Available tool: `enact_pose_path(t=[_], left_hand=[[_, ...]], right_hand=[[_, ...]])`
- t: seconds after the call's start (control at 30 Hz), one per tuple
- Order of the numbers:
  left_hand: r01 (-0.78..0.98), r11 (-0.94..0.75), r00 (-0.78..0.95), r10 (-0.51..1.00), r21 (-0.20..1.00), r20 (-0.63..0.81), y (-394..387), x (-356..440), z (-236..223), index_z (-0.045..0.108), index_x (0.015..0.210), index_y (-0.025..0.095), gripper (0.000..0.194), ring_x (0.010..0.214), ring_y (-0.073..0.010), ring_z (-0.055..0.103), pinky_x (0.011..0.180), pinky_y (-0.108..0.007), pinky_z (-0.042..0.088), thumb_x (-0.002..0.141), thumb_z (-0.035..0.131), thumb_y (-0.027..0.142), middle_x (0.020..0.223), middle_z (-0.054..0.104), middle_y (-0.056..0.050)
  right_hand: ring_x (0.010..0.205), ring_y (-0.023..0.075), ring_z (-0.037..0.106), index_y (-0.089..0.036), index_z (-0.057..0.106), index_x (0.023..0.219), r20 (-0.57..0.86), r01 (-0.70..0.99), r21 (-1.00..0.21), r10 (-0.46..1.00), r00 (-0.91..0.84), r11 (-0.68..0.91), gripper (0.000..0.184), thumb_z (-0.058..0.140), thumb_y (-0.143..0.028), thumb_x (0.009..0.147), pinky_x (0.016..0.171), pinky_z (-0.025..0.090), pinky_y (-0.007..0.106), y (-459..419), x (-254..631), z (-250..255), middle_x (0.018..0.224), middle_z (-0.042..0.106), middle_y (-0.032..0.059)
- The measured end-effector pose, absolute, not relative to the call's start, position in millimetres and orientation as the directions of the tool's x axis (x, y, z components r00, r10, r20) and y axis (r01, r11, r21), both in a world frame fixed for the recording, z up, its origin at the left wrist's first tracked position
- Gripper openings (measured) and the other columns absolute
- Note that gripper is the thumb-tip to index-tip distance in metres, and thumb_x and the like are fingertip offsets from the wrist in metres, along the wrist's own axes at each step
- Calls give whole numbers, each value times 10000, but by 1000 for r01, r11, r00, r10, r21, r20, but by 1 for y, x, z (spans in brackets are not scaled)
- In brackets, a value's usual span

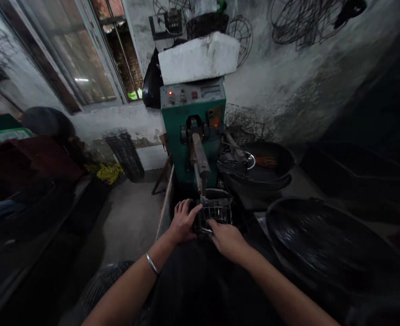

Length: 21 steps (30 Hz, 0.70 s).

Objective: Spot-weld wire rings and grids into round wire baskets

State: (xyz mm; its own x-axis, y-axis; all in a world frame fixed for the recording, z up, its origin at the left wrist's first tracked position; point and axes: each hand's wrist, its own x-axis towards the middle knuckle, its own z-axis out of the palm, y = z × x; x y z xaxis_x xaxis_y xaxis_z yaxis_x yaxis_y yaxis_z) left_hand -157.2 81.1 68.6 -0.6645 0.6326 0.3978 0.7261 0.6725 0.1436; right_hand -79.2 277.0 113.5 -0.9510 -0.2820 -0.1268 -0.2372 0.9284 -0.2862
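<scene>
A small wire basket of shiny metal rods sits under the arms of a green spot welding machine. My left hand grips the basket's left side, thumb toward the machine's lower arm tip. From the right, my right hand closes on the basket's near edge, with its fingertips partly hidden. The machine's upper arm points down toward the basket, and a red light glows on its control panel.
At right stand a black basin and a large dark round tub. A rolled wire mesh leans on the wall beside a yellow cloth. A white foam box tops the machine. Wire frames hang on the wall.
</scene>
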Motion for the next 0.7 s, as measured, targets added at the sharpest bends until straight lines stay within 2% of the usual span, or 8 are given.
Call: enact_pose_path(t=[0.13, 0.33, 0.5, 0.7], left_hand=[[730, 663, -668, 642, 165, 376, 85, -165, 65, 453, 1439, 197, 987, 1293, -431, 364, 1062, -588, 348, 569, 835, 462, 1425, 336, -209], [725, 658, -677, 623, 206, 393, 87, -174, 57, 455, 1444, 227, 964, 1277, -409, 384, 1064, -566, 349, 576, 820, 436, 1404, 361, -193], [715, 658, -692, 614, 238, 381, 88, -179, 53, 459, 1442, 221, 987, 1269, -418, 384, 1055, -570, 350, 543, 823, 405, 1401, 359, -198], [705, 666, -705, 619, 243, 346, 86, -185, 43, 430, 1456, 231, 1006, 1291, -421, 362, 1069, -577, 333, 536, 813, 365, 1434, 322, -191]], right_hand=[[899, 288, 714, -124, 532, 1286, -165, -285, -174, -313, -935, 943, 372, 461, -100, 921, 735, 515, 314, 280, -88, 113, 1037, 730, 146], [933, 290, 705, -129, 571, 1229, -121, -390, -235, -425, -897, 890, 351, 479, -100, 891, 755, 516, 338, 288, -99, 103, 1050, 730, 118], [982, 288, 695, -130, 537, 1303, -163, -396, -264, -445, -881, 879, 434, 491, -81, 874, 793, 512, 347, 290, -108, 104, 1088, 723, 121], [1002, 289, 687, -120, 545, 1299, -190, -399, -283, -459, -868, 872, 428, 467, -80, 880, 818, 508, 355, 290, -112, 102, 1094, 722, 127]])
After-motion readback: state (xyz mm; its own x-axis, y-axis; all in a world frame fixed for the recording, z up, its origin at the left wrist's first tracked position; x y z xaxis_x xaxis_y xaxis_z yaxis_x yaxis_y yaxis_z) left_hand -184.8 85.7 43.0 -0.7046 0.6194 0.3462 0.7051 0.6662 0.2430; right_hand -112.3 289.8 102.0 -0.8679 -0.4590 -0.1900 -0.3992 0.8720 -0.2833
